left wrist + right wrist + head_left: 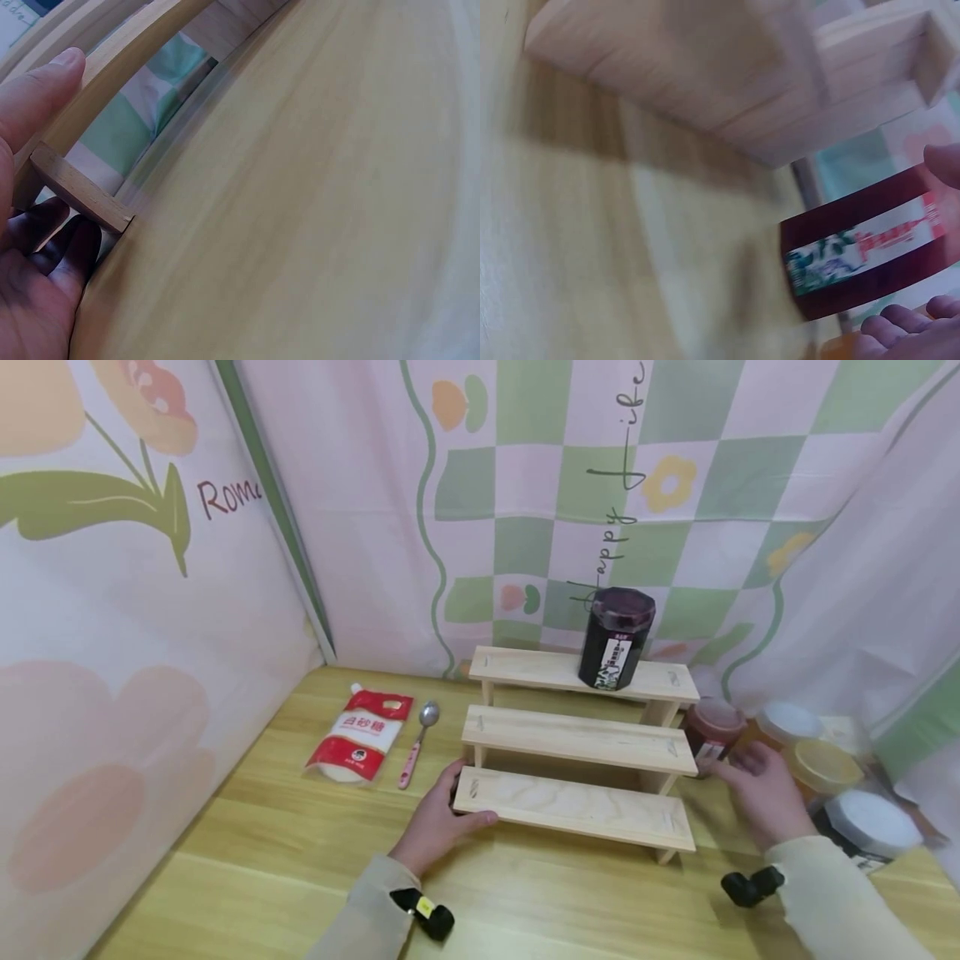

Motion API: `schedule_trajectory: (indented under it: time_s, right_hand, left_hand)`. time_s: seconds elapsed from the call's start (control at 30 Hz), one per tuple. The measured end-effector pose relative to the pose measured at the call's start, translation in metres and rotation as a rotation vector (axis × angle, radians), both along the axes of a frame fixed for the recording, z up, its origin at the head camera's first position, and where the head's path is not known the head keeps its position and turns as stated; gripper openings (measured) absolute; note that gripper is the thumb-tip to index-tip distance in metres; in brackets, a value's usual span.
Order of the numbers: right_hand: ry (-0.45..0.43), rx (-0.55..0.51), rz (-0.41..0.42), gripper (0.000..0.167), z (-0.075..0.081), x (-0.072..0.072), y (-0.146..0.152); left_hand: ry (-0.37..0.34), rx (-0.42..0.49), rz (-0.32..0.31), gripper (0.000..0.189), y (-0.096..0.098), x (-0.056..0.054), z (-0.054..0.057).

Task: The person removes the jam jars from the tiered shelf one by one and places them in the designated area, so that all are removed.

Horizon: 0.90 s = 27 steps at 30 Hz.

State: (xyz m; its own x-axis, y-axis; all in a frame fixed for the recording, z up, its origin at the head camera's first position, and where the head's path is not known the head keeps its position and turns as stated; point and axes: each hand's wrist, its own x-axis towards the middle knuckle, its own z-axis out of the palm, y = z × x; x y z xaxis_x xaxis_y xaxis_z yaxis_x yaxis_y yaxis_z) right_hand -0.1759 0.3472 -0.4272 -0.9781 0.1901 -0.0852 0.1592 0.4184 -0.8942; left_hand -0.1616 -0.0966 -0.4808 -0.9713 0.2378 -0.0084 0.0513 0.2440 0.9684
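My left hand [442, 822] grips the left end of the bottom tier of a three-tier wooden rack [577, 806]. Its thumb [56, 79] lies along the front edge, and the other fingers reach behind the end leg [82, 187]. Beside the rack's right end, my right hand [761, 789] is at a dark red jam jar [862, 247] with a white label. The thumb [943, 163] is at one side of the jar; on the other side the fingers [904, 319] show a gap from it. A dark purple jar [617, 643] stands on the top tier.
Several more jars stand at the right, among them a yellow-lidded jar [825, 768] and a white-lidded dark jar [866, 827]. Left of the rack lie a red-and-white sugar pouch [363, 735] and a pink-handled spoon [420, 743]. Printed curtains [360, 527] close off the back.
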Motion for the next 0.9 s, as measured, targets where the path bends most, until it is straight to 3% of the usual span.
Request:
schedule_trajectory:
  time_s: [0.27, 0.63, 0.9]
  right_hand:
    - [0.066, -0.068, 0.051, 0.093, 0.023, 0.008, 0.0]
    - [0.119, 0.087, 0.112, 0.09, 0.054, 0.018, -0.005]
    - [0.163, 0.104, 0.102, 0.086, 0.075, 0.02, -0.019]
  left_hand:
    - [0.001, 0.004, -0.001, 0.109, 0.0, 0.0, 0.0]
    - [0.005, -0.004, 0.004, 0.11, 0.0, 0.0, 0.0]
    - [0.001, -0.002, 0.002, 0.111, 0.0, -0.001, 0.0]
